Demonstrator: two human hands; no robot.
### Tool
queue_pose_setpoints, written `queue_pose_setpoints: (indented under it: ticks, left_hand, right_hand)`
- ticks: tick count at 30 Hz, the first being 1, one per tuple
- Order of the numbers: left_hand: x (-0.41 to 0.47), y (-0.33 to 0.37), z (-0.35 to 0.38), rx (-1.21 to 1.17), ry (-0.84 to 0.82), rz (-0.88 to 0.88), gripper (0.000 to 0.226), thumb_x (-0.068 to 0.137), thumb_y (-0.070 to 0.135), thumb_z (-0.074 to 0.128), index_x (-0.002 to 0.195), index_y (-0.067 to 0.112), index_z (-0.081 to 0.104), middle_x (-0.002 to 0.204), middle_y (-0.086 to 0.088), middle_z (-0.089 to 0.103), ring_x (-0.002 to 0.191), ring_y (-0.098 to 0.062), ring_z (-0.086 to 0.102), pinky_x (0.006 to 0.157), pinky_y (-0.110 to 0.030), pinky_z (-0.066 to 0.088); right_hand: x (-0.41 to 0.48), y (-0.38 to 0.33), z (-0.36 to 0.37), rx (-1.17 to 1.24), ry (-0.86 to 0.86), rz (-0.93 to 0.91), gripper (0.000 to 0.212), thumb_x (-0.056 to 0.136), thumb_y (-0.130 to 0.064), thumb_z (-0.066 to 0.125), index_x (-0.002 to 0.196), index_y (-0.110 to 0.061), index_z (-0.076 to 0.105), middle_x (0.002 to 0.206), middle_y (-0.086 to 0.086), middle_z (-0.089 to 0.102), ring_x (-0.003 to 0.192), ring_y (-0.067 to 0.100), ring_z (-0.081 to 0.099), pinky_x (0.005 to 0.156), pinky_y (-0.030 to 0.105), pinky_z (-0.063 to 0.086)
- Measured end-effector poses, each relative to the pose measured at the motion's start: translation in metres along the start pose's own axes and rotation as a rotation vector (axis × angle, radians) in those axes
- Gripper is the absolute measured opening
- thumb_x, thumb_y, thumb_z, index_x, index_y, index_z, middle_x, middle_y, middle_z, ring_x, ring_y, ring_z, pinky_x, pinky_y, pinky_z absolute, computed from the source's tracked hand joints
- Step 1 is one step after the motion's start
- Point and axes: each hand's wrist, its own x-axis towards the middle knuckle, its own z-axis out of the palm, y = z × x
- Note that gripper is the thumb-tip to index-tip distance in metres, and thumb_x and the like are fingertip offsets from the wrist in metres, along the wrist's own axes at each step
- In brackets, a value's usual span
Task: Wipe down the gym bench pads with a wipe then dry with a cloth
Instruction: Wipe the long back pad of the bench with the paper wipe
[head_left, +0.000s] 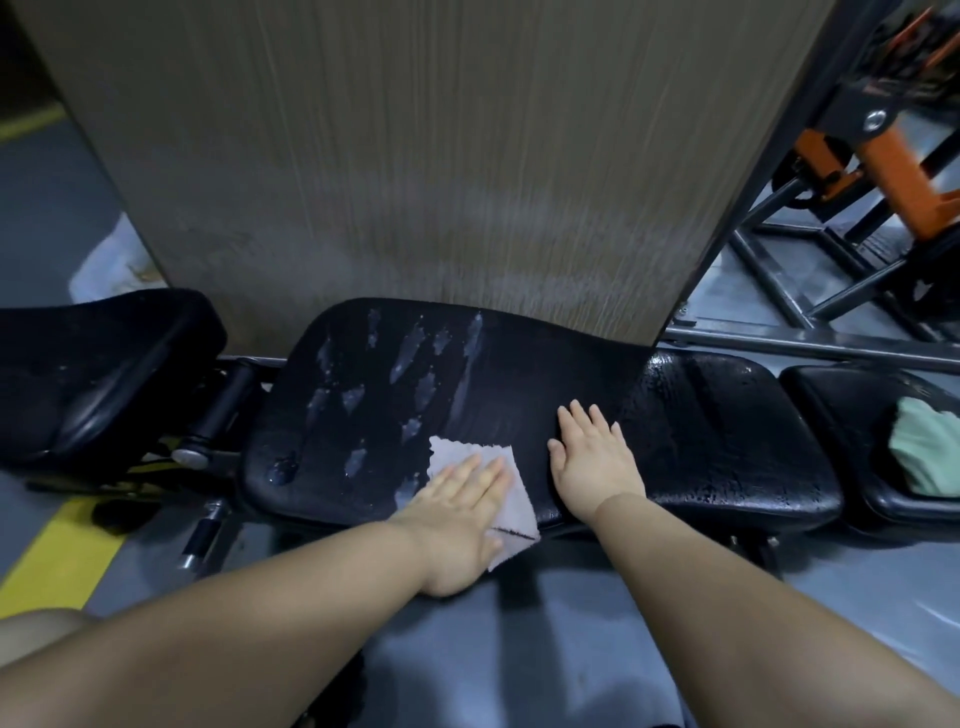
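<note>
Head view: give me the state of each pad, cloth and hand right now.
Middle bench pad: wet patches on its left part.
Right pad: beaded with moisture.
White wipe: flat on the middle pad, under the left hand.
Left hand: open, pressing the wipe.
Right hand: open, flat on the pad, empty.
Green cloth: crumpled on the far-right pad.

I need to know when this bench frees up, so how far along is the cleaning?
Midway, by the look of it. The middle pad is streak-free around the flat right hand, seemingly wiped. The left hand presses the wipe beside wet streaks not yet cleared. The pad's right part glistens, and the green cloth lies unused on the rightmost pad, so drying remains.
</note>
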Motion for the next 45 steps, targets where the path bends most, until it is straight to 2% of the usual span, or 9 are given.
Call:
queue_pose_setpoints:
  ticks: [8, 15, 26, 45]
  left_hand:
    - [0.004, 0.001, -0.003, -0.059, 0.015, -0.077, 0.064, 0.104, 0.046, 0.015, 0.151, 0.022, -0.021, 0.155, 0.010, -0.032, 0.142, -0.012, -0.032, 0.117, -0.033, -0.017]
    - [0.041, -0.017, -0.029, -0.109, 0.043, -0.200, 0.064, 0.104, 0.046, 0.014, 0.152, 0.020, -0.020, 0.156, 0.008, -0.031, 0.144, -0.015, -0.029, 0.118, -0.034, -0.014]
    - [0.105, -0.048, -0.070, -0.140, 0.068, -0.294, 0.063, 0.105, 0.044, 0.015, 0.153, 0.018, -0.016, 0.159, 0.004, -0.026, 0.146, -0.019, -0.025, 0.119, -0.037, -0.012]
    - [0.208, -0.094, -0.125, -0.124, 0.113, -0.335, 0.066, 0.103, 0.047, 0.019, 0.155, 0.019, -0.010, 0.162, 0.006, -0.018, 0.148, -0.017, -0.018, 0.120, -0.039, -0.008]
  right_hand:
    - [0.007, -0.006, -0.002, -0.010, -0.003, -0.014, 0.054, 0.102, -0.036, 0.023, 0.152, -0.016, 0.018, 0.161, -0.001, 0.010, 0.148, 0.020, 0.003, 0.120, 0.038, 0.004]
    - [0.025, -0.010, -0.002, -0.032, -0.013, -0.027, 0.055, 0.102, -0.039, 0.024, 0.153, -0.018, 0.017, 0.161, -0.001, 0.009, 0.148, 0.020, 0.003, 0.120, 0.039, 0.003]
    - [0.067, -0.017, -0.008, -0.049, -0.049, -0.037, 0.057, 0.102, -0.039, 0.021, 0.153, -0.016, 0.014, 0.161, 0.001, 0.007, 0.148, 0.020, 0.003, 0.120, 0.039, 0.002]
    - [0.078, -0.022, 0.001, 0.010, 0.022, -0.052, 0.057, 0.101, -0.039, 0.018, 0.154, -0.020, 0.007, 0.161, -0.003, -0.001, 0.148, 0.017, -0.006, 0.120, 0.038, -0.004]
